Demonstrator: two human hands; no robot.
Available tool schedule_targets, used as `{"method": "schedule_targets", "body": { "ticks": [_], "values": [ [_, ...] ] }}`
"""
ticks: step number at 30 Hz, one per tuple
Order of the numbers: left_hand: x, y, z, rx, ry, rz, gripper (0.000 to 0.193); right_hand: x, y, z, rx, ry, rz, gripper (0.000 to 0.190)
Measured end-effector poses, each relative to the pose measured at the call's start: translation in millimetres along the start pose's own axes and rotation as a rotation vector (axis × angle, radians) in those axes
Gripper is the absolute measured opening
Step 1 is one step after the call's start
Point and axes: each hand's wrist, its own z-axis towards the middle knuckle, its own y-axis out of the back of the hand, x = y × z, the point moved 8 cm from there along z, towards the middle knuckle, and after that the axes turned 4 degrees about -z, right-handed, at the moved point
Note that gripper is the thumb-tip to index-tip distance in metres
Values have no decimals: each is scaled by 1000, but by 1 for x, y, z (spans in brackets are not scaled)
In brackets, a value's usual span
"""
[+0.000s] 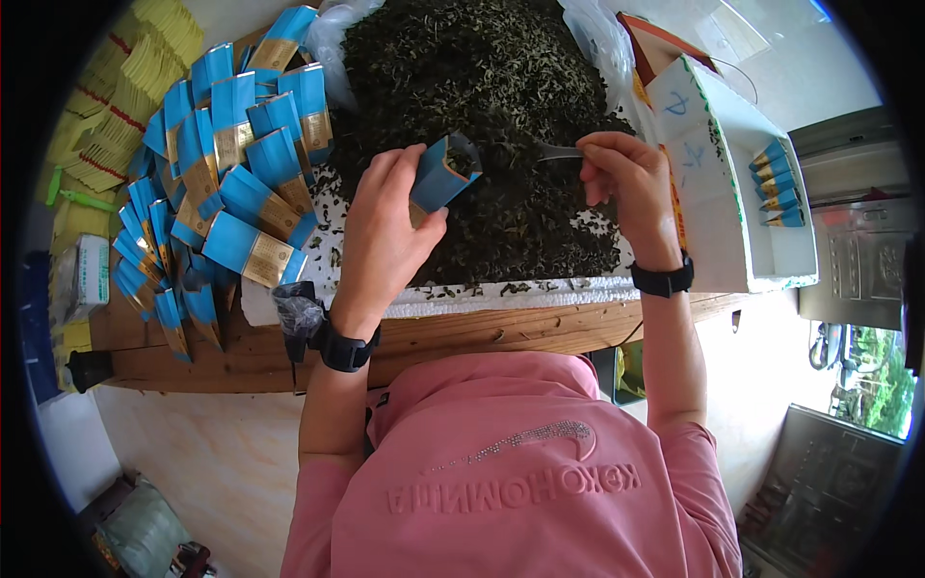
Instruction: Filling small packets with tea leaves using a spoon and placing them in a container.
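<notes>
My left hand (386,224) grips a small blue and gold packet (439,177) whose mouth is open and tilted to the right. Some dark leaf shows inside that mouth. In my right hand (627,188), thumb and fingers pinch the handle of a spoon (558,152), and its bowl end is lost among the leaves. Under both hands spreads a large heap of dried dark leaves, apparently tea (477,79), on a white foam tray (498,296). Crumbs of leaf lie along the tray's near rim.
Many blue and gold packets (235,130) are piled left of the leaves. Yellow paper bundles (144,87) lie farther left. On the right, a white foam box (733,209) holds several packets (777,184). The wooden table's edge (462,336) runs before me. Clear plastic film (603,43) flanks the heap.
</notes>
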Motion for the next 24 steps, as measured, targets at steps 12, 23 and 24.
{"method": "schedule_targets", "body": {
  "ticks": [12,23,24],
  "values": [
    [6,0,0,-20,55,-95,59,102,-85,-61,-15,894,-622,13],
    [19,9,-7,-70,92,-233,62,119,-100,-79,26,1168,-776,40],
    [21,11,-7,-79,94,-236,62,119,-100,-79,25,1168,-773,40]
  ]
}}
